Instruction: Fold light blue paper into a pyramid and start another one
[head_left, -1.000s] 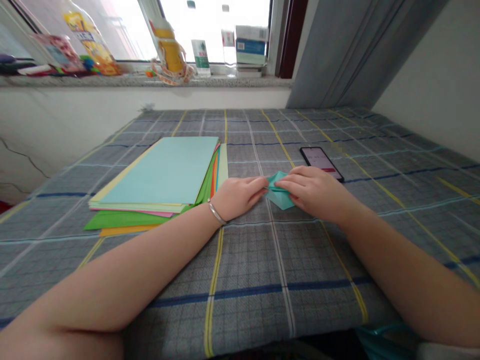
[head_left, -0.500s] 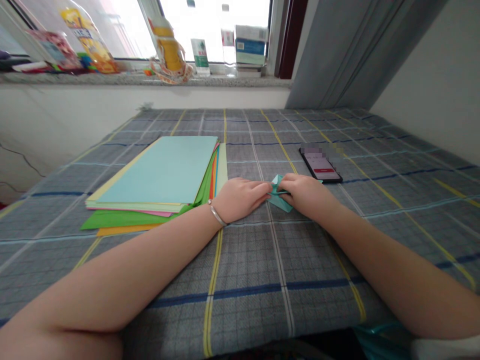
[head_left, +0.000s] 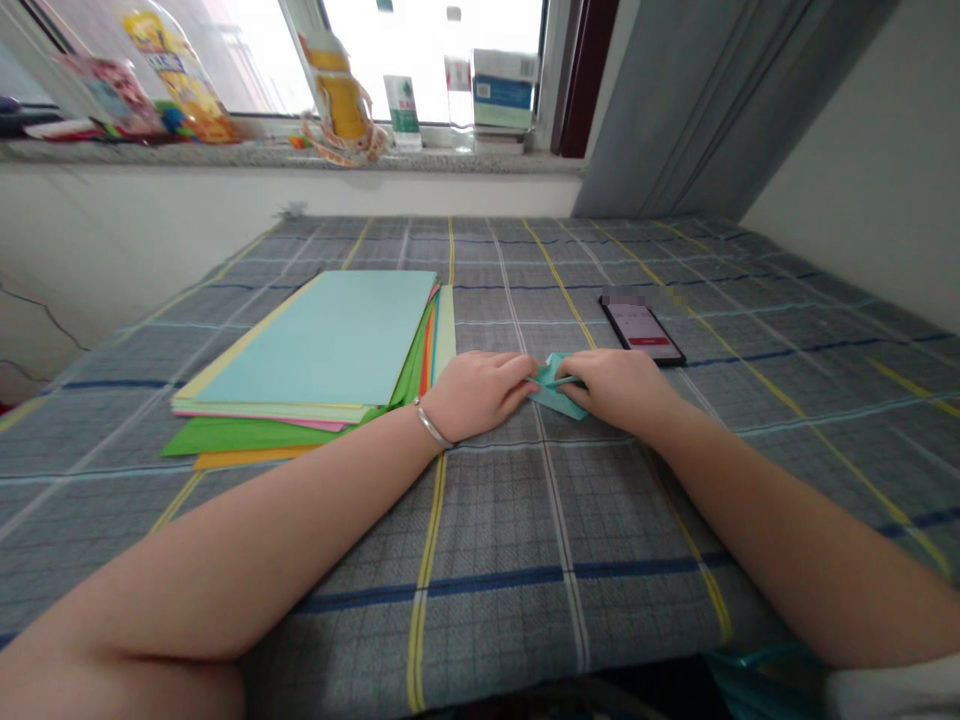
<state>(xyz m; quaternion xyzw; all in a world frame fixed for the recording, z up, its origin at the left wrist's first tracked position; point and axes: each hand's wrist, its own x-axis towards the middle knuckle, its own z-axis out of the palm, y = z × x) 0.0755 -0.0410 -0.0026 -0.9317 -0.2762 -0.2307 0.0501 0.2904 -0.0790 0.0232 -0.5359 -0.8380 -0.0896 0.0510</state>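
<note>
Fingers [head_left: 525,367] of the left hand [head_left: 481,393] and the right hand [head_left: 626,388] pinch a small, pointy blue-green paper [head_left: 556,397] full of folds, right of the paper stack [head_left: 322,340]. This stack is flat, pale blue on top, with green, pink and orange edges peeking out. Farther right of the stack lies a black phone [head_left: 637,323] with a red bar [head_left: 648,341] and writing too tiny to read. Checked cloth [head_left: 495,530] lies under the stack. Behind the stack, on a speckled stone sill [head_left: 247,155], stands a white and green tube [head_left: 403,115] with blurry letters.
</note>
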